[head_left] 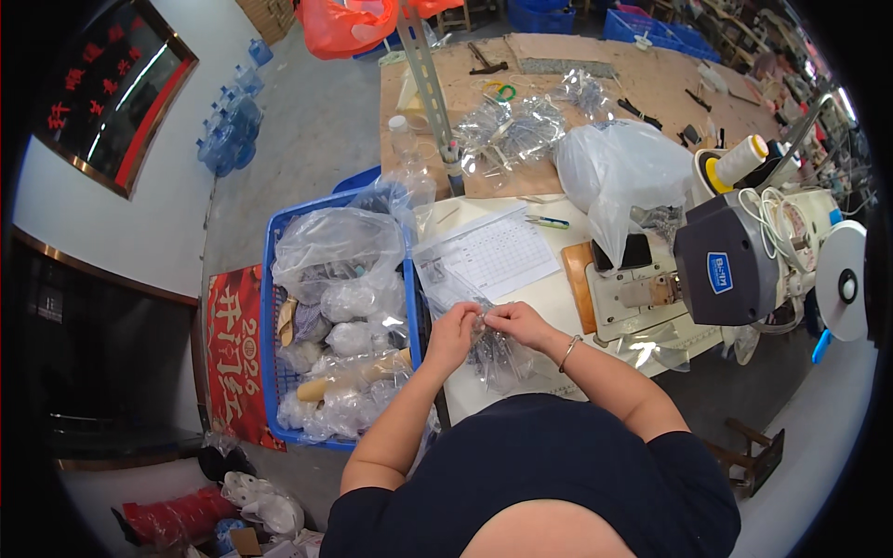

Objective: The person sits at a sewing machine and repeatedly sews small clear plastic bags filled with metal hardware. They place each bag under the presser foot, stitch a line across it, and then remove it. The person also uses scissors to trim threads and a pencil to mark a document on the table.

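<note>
My left hand [453, 337] and my right hand [521, 324] meet over the near edge of the white table [474, 395]. Both sets of fingers pinch the gathered top of a transparent plastic bag [502, 361]. Greyish contents show through its film, too blurred to name. Just beyond my hands lies a printed sheet of paper [502, 246] with a grid. A pair of thread snips [547, 221] rests past its far right corner.
Left of me stands a blue plastic basket [270, 325] holding bagged goods. On the right is a sewing machine [726, 260] with a thread cone [741, 160]. A white plastic bag [605, 163] sits behind it. A metal post [428, 84] rises at the table's far side.
</note>
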Available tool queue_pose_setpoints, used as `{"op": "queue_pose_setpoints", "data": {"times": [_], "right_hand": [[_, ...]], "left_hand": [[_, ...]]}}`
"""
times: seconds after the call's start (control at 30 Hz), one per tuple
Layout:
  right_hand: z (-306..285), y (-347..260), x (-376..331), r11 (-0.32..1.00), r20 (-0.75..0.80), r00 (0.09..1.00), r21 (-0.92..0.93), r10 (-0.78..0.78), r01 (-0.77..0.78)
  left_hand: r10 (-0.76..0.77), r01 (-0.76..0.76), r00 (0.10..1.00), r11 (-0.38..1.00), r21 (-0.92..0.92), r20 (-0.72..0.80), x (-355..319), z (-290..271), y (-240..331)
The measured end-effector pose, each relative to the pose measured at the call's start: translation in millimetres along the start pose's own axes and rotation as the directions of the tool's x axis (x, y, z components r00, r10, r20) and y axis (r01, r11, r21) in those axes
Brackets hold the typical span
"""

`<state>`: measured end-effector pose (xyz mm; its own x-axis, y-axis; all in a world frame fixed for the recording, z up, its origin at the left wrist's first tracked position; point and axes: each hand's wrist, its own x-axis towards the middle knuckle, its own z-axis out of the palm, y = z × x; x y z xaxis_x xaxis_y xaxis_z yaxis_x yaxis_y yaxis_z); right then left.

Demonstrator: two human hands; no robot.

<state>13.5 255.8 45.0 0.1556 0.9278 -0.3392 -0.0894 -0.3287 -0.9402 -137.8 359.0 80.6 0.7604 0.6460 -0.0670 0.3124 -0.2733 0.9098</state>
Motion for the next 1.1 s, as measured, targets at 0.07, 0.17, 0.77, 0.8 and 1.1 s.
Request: {"op": "queue_pose_setpoints", "data": {"times": [0.07,0.17,0.77,0.8,1.1], "right_hand": [[-4,-5,1,0.993,0.064,0.998,0.120,0.002,-0.010],[-9,-20,-2,0.996,0.124,0.992,0.089,0.011,-0.022],[17,-33,-33,0.297,0.115,0.607,-0.792,-0.786,0.534],[17,-33,-33,0.298,0.115,0.610,-0.792,-0.784,0.533],[15,-24,-29,0.765,-0.196,0.819,-0.519,-0.540,0.380]], "left_hand": [[-0.241,0.261,0.947,0.963,-0.072,0.215,-2,-10,18],[-0.256,0.341,0.884,0.925,-0.166,0.392,-2,-12,17],[-0.345,0.437,0.851,0.883,-0.171,0.396,-11,-12,6],[-0.324,0.351,0.883,0.936,-0.021,0.340,-11,-13,14],[0.258,-0.314,0.945,0.885,0.344,0.199,-30,-15,6]]}}
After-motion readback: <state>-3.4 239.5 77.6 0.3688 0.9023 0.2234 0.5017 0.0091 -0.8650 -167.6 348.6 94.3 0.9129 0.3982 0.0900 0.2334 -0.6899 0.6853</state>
